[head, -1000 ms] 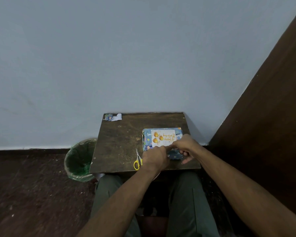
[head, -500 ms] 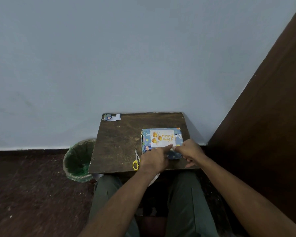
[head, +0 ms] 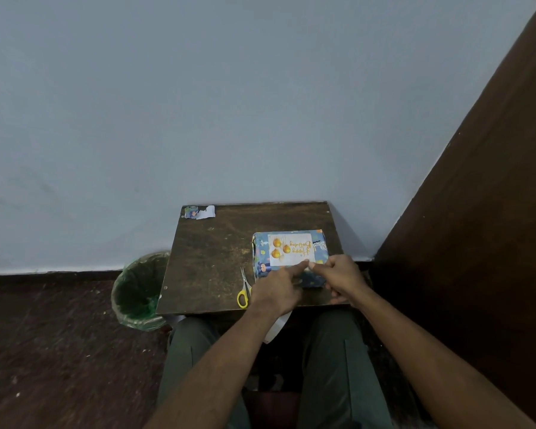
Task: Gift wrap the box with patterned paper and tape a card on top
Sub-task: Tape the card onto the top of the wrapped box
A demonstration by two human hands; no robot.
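The box (head: pixel 320 246), wrapped in blue patterned paper, lies on the right half of a small dark wooden table (head: pixel 217 258). A white birthday card (head: pixel 291 249) with gold balls lies flat on its top. My left hand (head: pixel 276 291) reaches in from the near side, and its extended finger touches the card's near edge. My right hand (head: pixel 341 278) sits at the box's near right corner with thumb and forefinger pinched together beside that fingertip. What they pinch is too small to make out. The box's near side is hidden behind both hands.
Yellow-handled scissors (head: pixel 244 291) lie on the table just left of my left hand. A scrap of wrapping paper (head: pixel 199 212) sits at the far left corner. A green-lined bin (head: pixel 140 289) stands on the floor to the left. A dark wooden panel rises on the right.
My right hand has slid back from on top of the card to the box's near right corner. My left forefinger has stretched out onto the card's near edge.
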